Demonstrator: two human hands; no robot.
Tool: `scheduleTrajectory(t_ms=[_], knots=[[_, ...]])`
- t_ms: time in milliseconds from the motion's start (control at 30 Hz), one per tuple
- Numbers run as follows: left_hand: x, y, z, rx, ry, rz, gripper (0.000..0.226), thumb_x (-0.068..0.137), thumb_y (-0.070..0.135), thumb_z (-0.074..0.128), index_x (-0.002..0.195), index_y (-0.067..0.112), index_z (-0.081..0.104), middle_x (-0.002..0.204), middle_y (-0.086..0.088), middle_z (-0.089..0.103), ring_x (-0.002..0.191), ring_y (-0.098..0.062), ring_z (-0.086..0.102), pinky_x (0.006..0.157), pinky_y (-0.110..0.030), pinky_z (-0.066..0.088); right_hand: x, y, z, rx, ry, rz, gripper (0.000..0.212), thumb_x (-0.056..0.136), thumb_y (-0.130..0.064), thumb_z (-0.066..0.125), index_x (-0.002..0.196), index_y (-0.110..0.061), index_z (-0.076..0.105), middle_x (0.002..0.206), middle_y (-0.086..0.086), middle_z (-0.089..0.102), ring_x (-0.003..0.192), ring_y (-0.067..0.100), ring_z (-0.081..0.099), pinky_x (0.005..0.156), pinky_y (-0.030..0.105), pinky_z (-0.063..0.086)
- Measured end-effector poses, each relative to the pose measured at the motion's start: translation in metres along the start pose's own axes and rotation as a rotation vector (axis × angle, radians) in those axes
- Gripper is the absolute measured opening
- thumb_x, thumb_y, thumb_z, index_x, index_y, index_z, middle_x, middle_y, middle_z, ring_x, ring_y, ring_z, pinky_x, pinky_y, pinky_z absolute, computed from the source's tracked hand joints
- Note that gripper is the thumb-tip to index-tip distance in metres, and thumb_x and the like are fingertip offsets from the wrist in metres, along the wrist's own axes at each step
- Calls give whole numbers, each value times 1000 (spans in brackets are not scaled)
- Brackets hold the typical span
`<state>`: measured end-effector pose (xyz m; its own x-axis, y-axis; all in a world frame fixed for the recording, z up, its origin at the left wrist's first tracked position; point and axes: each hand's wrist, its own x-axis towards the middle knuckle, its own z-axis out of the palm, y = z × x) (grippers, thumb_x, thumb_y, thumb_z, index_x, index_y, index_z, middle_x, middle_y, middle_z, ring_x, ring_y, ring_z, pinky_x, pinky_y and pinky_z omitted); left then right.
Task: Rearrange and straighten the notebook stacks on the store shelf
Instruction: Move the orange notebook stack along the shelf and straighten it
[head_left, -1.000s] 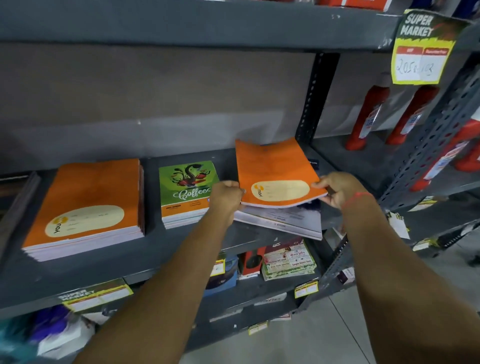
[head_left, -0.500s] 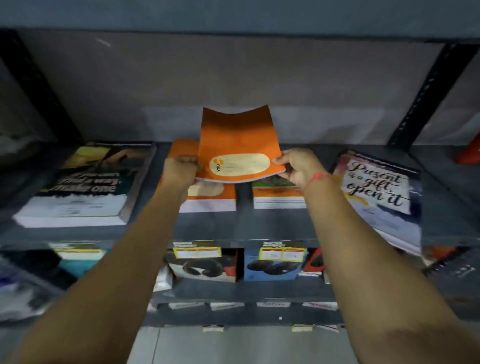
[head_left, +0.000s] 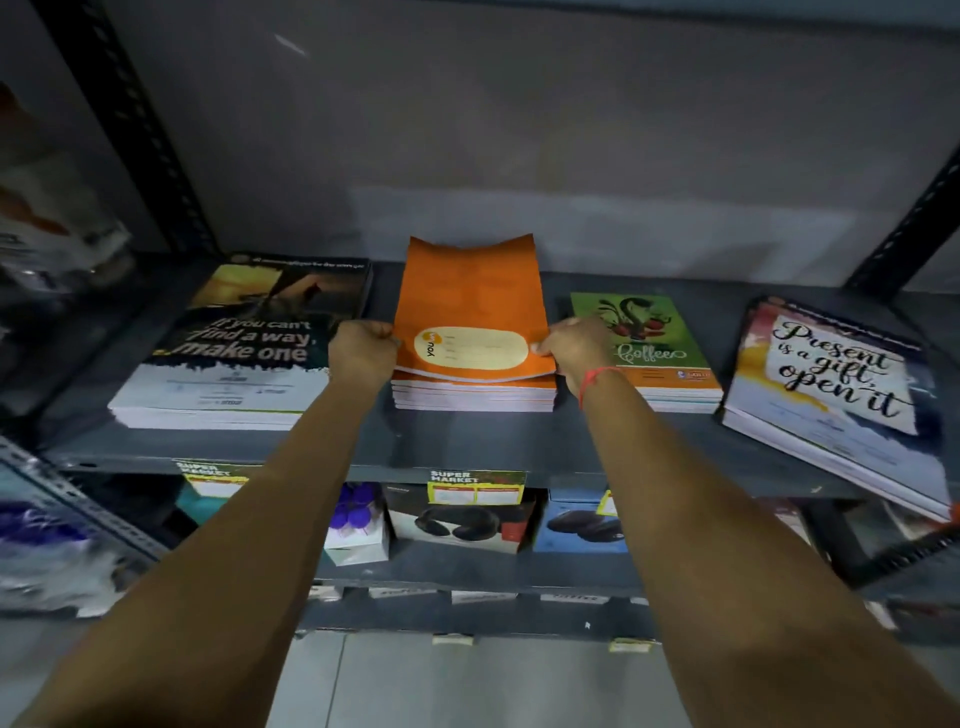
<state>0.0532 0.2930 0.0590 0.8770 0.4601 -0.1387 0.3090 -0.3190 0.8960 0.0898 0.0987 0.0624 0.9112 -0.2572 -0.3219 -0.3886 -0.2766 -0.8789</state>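
An orange notebook (head_left: 470, 296) with a cream label lies on top of the orange notebook stack (head_left: 472, 396) in the middle of the grey shelf (head_left: 467, 447). My left hand (head_left: 363, 349) grips its left edge and my right hand (head_left: 574, 347) pinches its right edge near the front corner. The notebook's near edge bows up slightly above the stack. Left of it sits a dark "make one" notebook stack (head_left: 239, 353). To the right are a green "Coffee" stack (head_left: 649, 353) and a "Present is a gift" stack (head_left: 836, 395) that sits askew and overhangs the shelf front.
Black perforated uprights (head_left: 135, 124) frame the shelf bay at left and right. The lower shelf holds boxed headphones (head_left: 457, 525) and other boxes, with price tags (head_left: 475, 487) on the shelf lip. Tiled floor shows below.
The orange notebook came from the right-hand stack, was carried left in both hands, and now rests on the orange stack. My view has shifted left and down with it.
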Motion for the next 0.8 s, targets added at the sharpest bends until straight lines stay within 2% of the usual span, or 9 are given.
scheduleTrajectory(t_ms=[133, 200, 267, 333, 400, 500, 567, 700, 800], knots=[[-3, -1, 1, 95, -13, 83, 32, 91, 7, 49, 121, 3, 60, 128, -16, 61, 114, -30, 57, 94, -29, 42, -4, 3, 3, -88, 57, 27, 39, 73, -4, 74, 109, 1, 62, 117, 17, 65, 109, 34, 61, 97, 45, 50], [-5, -2, 1, 167, 23, 145, 30, 91, 8, 48, 117, 5, 63, 122, -15, 65, 102, -28, 60, 81, -25, 40, -4, 4, 3, -98, 71, 22, 40, 73, -5, 74, 111, 1, 62, 118, 18, 65, 110, 33, 60, 98, 44, 49], [-6, -4, 2, 241, 66, 193, 28, 91, 9, 48, 112, 8, 67, 116, -15, 68, 99, -31, 63, 77, -26, 41, -4, 3, 3, -155, 89, 0, 37, 74, -8, 74, 108, 1, 63, 117, 16, 66, 110, 32, 61, 97, 39, 49], [-7, -9, 3, 298, 92, 225, 27, 90, 10, 48, 105, 9, 70, 108, -16, 71, 94, -34, 65, 75, -29, 44, -5, 3, 2, -235, 92, -14, 30, 77, -11, 71, 103, 1, 65, 114, 14, 67, 108, 30, 61, 89, 31, 49], [-9, -13, 4, 352, 110, 258, 25, 89, 9, 48, 98, 7, 72, 100, -18, 72, 87, -35, 65, 72, -31, 45, -5, 4, 3, -281, 108, -42, 23, 79, -8, 68, 98, 4, 67, 110, 17, 69, 104, 29, 63, 77, 29, 48], [-10, -16, 5, 403, 120, 291, 25, 90, 9, 48, 97, 6, 72, 97, -19, 72, 85, -36, 65, 71, -30, 44, -4, 9, 6, -282, 127, -63, 17, 81, -5, 62, 94, 6, 67, 104, 18, 70, 93, 28, 65, 77, 33, 53], [-10, -19, 5, 392, 115, 290, 24, 90, 9, 49, 98, 5, 71, 98, -19, 72, 84, -34, 65, 73, -29, 45, -4, 10, 7, -302, 114, -64, 12, 83, -7, 59, 92, -1, 65, 97, 13, 67, 82, 25, 60, 72, 31, 49], [-11, -21, 7, 407, 117, 311, 24, 91, 9, 47, 97, 4, 70, 99, -19, 72, 82, -32, 64, 72, -28, 43, -3, 12, 9, -281, 87, -65, 32, 83, -8, 56, 115, -4, 52, 103, 11, 58, 95, 27, 56, 78, 32, 45], [-13, -14, 13, 480, 176, 316, 26, 90, 10, 46, 101, 7, 69, 104, -21, 68, 95, -40, 62, 78, -37, 49, -7, 14, 2, -348, 92, -156, 23, 82, -9, 55, 105, -4, 55, 102, 14, 62, 100, 32, 60, 72, 30, 44]])
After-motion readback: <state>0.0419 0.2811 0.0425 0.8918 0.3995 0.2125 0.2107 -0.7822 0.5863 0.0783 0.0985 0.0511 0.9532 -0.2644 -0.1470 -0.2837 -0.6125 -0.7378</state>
